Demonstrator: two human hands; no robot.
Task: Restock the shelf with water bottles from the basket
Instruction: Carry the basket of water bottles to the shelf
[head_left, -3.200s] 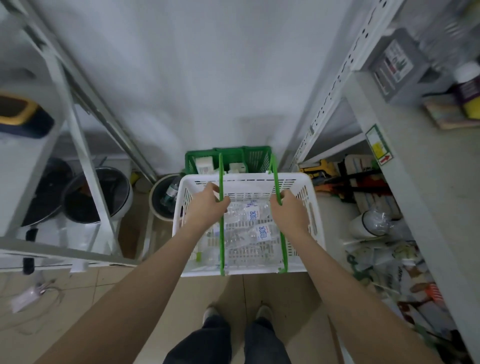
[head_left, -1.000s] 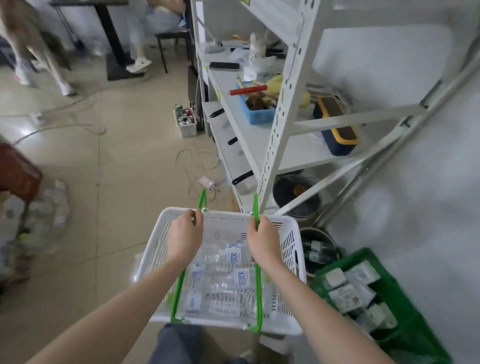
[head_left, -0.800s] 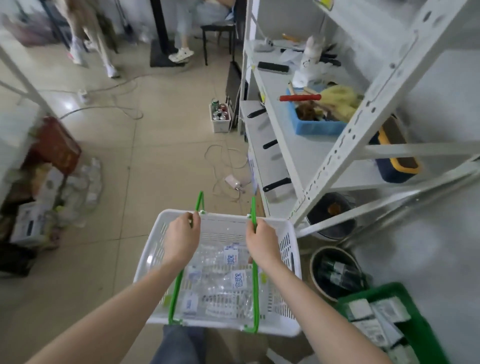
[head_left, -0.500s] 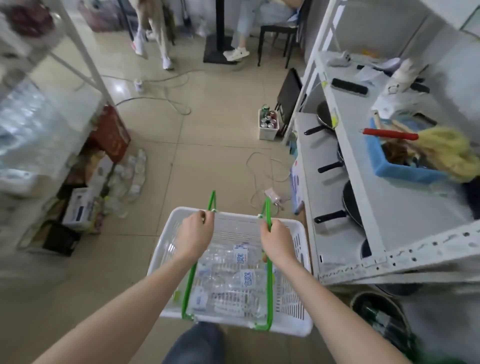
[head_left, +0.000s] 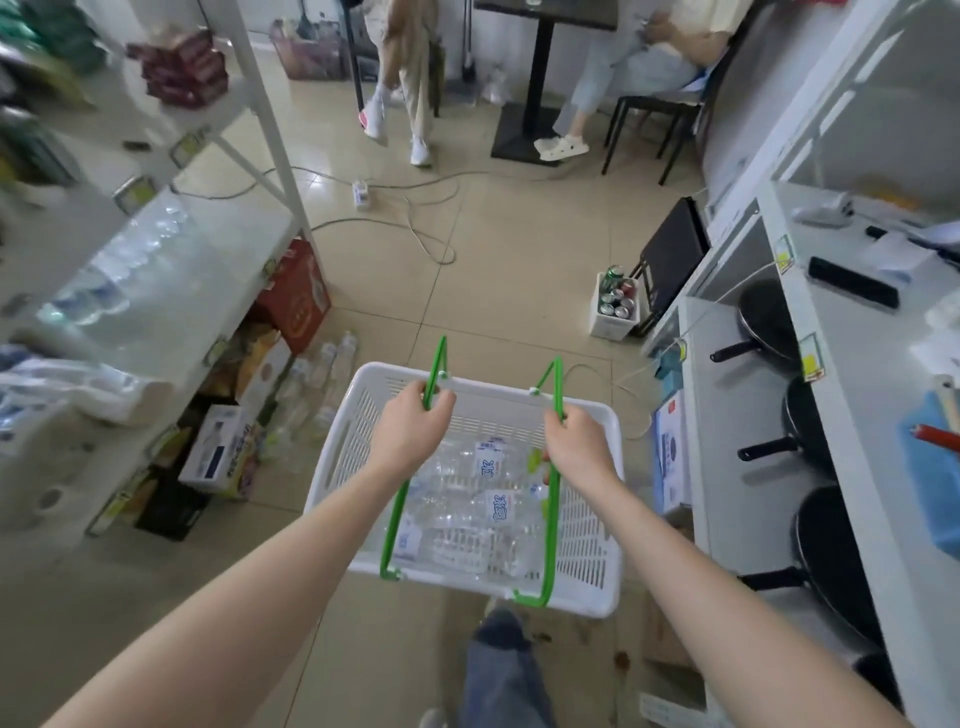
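Observation:
I hold a white plastic basket (head_left: 589, 551) off the floor in front of me by its two green handles. My left hand (head_left: 408, 434) is closed on the left handle (head_left: 400, 512), my right hand (head_left: 576, 449) on the right handle (head_left: 551, 525). Several clear water bottles (head_left: 467, 512) with blue-and-white labels lie inside the basket. To my left stands a white shelf (head_left: 218, 280) holding a blurred row of clear bottles (head_left: 111, 270).
More bottles (head_left: 317, 384) and cardboard boxes (head_left: 296, 293) lie on the floor under the left shelf. Black pans (head_left: 810, 431) rest on a white shelf at right. A small crate of cans (head_left: 615, 306), floor cables (head_left: 415, 223) and two people's legs (head_left: 405, 88) lie ahead.
I have turned left from the wall and green crate toward the open aisle, carrying the basket. The left shelf with bottles has come into view. Both hands keep the same grip.

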